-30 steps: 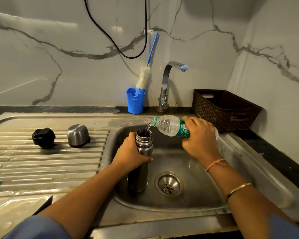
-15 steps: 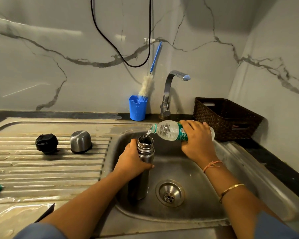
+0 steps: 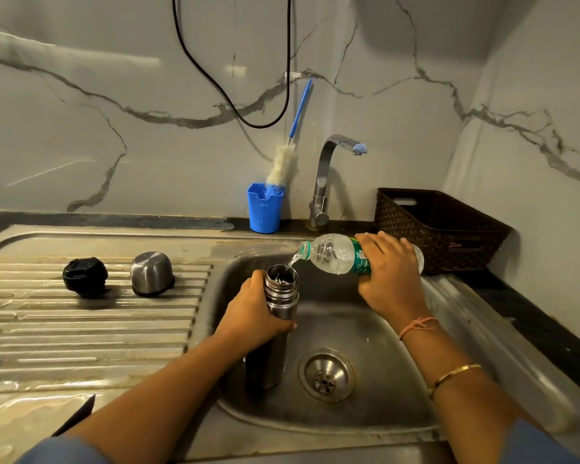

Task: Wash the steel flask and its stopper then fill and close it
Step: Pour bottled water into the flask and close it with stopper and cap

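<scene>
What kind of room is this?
Most likely a kitchen, at the washing-up corner: a steel sink with a ribbed draining board, a tap behind it, and a bottle brush standing in a blue cup.

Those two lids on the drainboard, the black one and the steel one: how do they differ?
The black stopper is matte and squat; the steel cup is shiny and taller. The stopper lies further left; the cup stands mouth down, nearer the sink. Both rest on the drainboard, off the flask.
</scene>
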The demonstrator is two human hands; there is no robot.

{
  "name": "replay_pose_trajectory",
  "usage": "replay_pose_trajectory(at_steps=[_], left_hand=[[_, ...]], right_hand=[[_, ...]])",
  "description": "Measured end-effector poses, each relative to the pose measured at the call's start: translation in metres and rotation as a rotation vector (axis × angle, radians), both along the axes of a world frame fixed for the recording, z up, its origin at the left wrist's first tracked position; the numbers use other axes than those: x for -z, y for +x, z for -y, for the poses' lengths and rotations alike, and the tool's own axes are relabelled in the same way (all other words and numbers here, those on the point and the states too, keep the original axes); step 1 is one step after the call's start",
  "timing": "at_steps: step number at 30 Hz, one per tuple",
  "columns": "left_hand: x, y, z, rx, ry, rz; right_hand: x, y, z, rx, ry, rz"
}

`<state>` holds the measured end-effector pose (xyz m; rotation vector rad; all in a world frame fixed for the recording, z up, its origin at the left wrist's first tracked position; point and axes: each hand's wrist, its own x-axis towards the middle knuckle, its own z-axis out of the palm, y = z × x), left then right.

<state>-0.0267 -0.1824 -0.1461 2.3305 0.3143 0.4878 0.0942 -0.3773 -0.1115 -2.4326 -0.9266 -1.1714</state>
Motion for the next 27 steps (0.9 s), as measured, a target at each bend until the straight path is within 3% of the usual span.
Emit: replay_pose_trajectory(at_steps=[27], left_hand=[[-0.0036,-0.0046,0.0045,0.003,0.023,-0.021]], right_hand=[[-0.0032,-0.0020,0.0062,0.005,0.001,0.063]])
